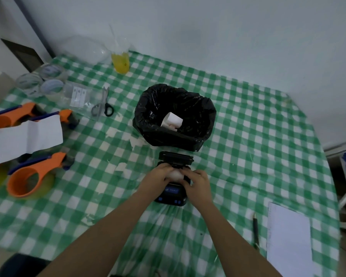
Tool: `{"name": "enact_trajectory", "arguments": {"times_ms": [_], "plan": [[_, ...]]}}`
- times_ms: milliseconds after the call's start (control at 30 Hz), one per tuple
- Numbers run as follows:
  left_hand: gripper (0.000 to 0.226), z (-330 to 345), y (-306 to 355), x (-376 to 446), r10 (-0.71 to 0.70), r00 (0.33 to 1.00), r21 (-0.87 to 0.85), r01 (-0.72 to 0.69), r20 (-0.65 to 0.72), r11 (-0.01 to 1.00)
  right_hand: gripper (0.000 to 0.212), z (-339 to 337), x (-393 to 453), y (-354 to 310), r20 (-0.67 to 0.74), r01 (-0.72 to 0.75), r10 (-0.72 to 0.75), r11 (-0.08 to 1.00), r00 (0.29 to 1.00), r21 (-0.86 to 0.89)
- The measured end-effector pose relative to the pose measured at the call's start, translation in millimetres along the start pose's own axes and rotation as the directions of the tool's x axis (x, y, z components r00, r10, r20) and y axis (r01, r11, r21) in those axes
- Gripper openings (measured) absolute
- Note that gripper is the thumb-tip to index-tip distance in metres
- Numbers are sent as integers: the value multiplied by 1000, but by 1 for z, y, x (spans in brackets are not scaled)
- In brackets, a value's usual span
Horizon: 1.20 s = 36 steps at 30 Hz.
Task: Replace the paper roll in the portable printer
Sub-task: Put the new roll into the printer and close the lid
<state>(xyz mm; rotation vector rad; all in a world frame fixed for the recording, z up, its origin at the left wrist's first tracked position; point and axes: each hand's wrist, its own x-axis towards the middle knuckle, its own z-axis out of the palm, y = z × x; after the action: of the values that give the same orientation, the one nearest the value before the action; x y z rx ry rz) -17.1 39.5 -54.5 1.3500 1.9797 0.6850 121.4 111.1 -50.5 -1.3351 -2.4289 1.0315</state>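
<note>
Near the front edge of the checked surface (248,120), a white paper roll (177,175) is gripped by both hands (159,173) (197,181) and seated in the open portable printer (173,191), steadied for alignment.

One view only, from a camera worn on the person's head, looking forward and steeply down onto a table (248,124) covered in green-and-white check. The lens is wide-angle: the table edges bow and the far wall (208,27) curves at the top of the frame. The camera sits close above the near edge, so both forearms enter from the bottom, and the left hand (160,172) and right hand (198,180) meet just below frame centre. The view takes in the whole tabletop, from the orange tape dispensers (28,176) at left to the notepad (288,240) at lower right.
</note>
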Motion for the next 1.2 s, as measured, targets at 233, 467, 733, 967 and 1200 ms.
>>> {"name": "enact_trajectory", "arguments": {"times_ms": [233,467,733,967,1200], "plan": [[30,-4,1,8,-43,993,92,34,106,995,20,10,6,9,-138,160,-200,953,970,-258],[36,-14,7,7,-72,975,127,45,211,991,5,11,9,5,-116,159,-189,960,975,-232],[25,-38,7,-13,150,950,193,-98,-274,976,15,4,2,-3,52,94,-87,985,995,-146],[62,-48,17,19,62,998,302,-52,-24,952,18,-1,-2,-4,89,100,-88,984,992,-149],[46,-42,7,11,42,998,264,-52,43,963,17,-1,-10,-8,39,133,-128,976,991,-173]]}}
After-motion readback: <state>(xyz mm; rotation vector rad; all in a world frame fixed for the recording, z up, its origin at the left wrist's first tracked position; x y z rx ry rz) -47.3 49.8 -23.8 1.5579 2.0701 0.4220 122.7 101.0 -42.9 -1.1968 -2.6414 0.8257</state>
